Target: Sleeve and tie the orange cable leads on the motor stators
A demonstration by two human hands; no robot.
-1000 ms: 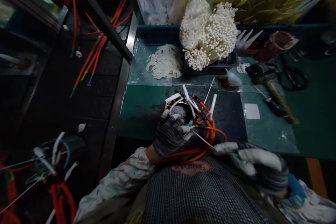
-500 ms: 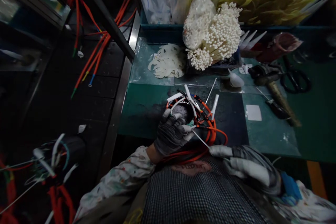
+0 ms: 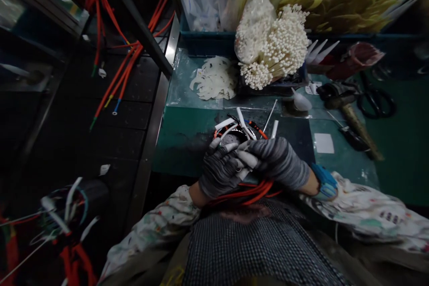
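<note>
Gloved fingers (image 3: 248,159) curl inward, left hand (image 3: 219,170) meeting right hand (image 3: 283,161) at the tips; whether they grip anything between, cannot tell. Round wired part (image 3: 230,139) lies just far of them, slightly left; left hand nearer, over its near edge. White sleeves (image 3: 240,117) point mostly far; orange cables (image 3: 258,193) run below the hands. Surface: green mat (image 3: 177,127), dark-smudged. Stick bundle (image 3: 286,44) far, hammer (image 3: 360,129) and scissors (image 3: 378,103) right.

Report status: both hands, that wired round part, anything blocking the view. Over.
Left hand at near edge of round part; right hand up against left, grips unclear. White tubes sticking out; right hand partly blocking the right side.
</note>
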